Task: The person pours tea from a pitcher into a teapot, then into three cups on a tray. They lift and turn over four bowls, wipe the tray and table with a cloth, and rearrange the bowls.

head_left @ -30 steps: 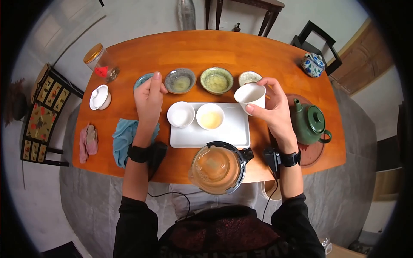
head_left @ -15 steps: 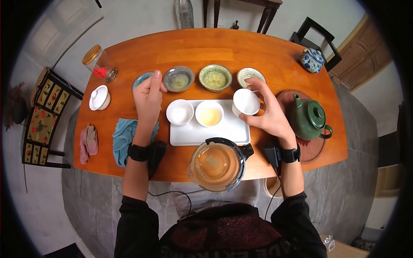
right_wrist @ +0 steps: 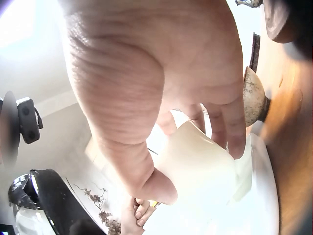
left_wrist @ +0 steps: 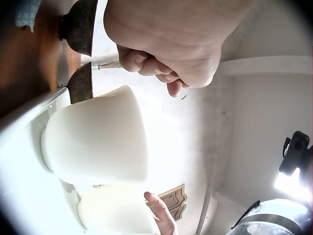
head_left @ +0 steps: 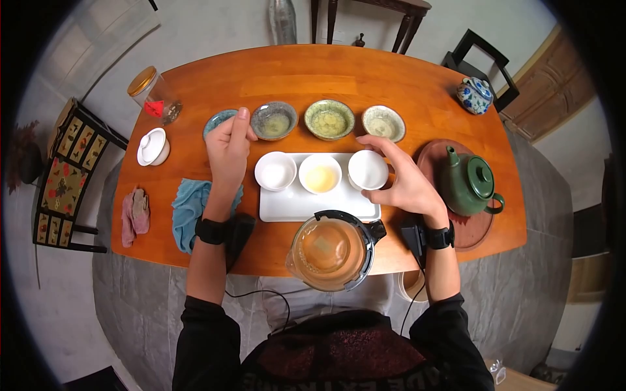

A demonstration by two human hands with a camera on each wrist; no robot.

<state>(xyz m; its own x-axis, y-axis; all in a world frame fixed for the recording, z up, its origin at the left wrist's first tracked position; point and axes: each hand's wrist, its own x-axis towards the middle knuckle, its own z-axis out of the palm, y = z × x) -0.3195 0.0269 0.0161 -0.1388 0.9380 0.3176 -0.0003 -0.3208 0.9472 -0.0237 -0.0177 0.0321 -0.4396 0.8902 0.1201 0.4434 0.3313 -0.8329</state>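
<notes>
Three white cups stand in a row over a white tray (head_left: 319, 210). My right hand (head_left: 412, 182) curls its thumb and fingers about the rightmost white cup (head_left: 369, 171). In the right wrist view, that thumb and the fingertips lie at the cup's sides. The middle cup (head_left: 320, 174) contains pale yellow liquid. At the left end stands another white cup (head_left: 275, 171). Raised over the table left of the tray, my left hand (head_left: 228, 146) has its fingers curled in, with no held thing showing. The left wrist view looks past this hand (left_wrist: 176, 49) at two cups.
A glass pot (head_left: 326, 251) with a black rim and handle is at the near edge. Several bowls, such as the green bowl (head_left: 329, 120), line up behind the tray. A green teapot (head_left: 476, 186) stands right; a blue cloth (head_left: 190, 208) and lidded jar (head_left: 153, 98) are left.
My right hand has brought the white cup left and down from over the bowl side to the tray's right end, turning it upright. The left hand has stayed nearly still.
</notes>
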